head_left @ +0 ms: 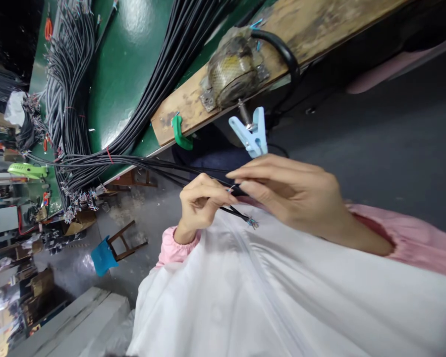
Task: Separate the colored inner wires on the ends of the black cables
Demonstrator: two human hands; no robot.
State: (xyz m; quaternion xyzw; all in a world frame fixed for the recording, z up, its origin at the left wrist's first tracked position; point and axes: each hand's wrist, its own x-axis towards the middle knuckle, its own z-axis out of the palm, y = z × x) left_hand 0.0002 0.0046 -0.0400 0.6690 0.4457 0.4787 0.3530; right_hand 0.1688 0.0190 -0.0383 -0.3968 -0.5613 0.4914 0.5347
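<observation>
Black cables [167,165] run from the bench to my hands. My left hand [204,202] is closed on a black cable, with thin coloured wires [230,189] showing at its fingertips. My right hand [297,191] meets it there, thumb and fingers drawn together; what they pinch is too small to make out. Below the hands, another cable end with stripped wires [252,223] hangs free in front of the white apron. Just above my right hand, a light blue clip [250,134] sits on the shaft of a tape-wrapped motor [232,69].
The motor is on a wooden board [182,106] with a green clamp [181,133]. Thick bundles of black and grey cables [69,74] lie over the green bench [111,74]. Red-handled tools [48,28] lie at its far edge. A blue stool [104,255] stands on the floor at lower left.
</observation>
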